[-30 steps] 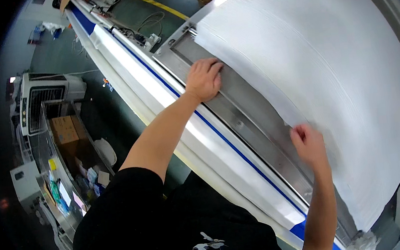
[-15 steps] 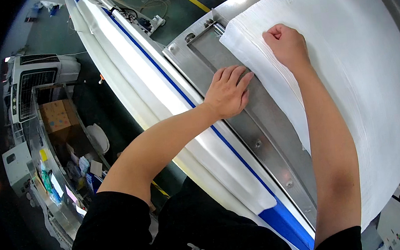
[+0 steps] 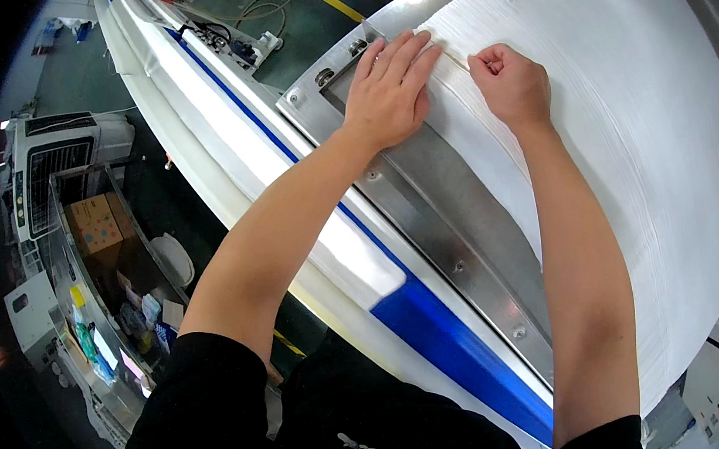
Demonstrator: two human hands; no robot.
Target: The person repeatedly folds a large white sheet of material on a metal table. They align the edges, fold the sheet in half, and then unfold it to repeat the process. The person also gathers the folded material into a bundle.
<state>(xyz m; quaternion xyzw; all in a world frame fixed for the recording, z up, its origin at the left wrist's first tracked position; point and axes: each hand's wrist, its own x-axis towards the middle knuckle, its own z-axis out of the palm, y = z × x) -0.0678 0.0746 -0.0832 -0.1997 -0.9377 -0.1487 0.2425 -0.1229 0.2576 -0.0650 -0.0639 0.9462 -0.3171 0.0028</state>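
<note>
A thick stack of white sheets (image 3: 628, 109) lies on a metal machine bed (image 3: 454, 206). My left hand (image 3: 389, 90) rests flat, fingers spread, on the stack's near corner where it meets the steel rail. My right hand (image 3: 510, 86) sits just beside it on the stack's edge, fingers curled in, pinching at the top sheets. Whether a sheet is gripped is hidden by the fingers.
A white and blue machine housing (image 3: 307, 230) runs along the front of the bed. On the floor to the left stand a wire cart with a cardboard box (image 3: 95, 224) and small items, a grey cabinet (image 3: 54, 156), and cables (image 3: 245, 48).
Both hands have moved along the stack's edge toward its far corner. My right hand came from the near part of the edge and now sits beside my left hand.
</note>
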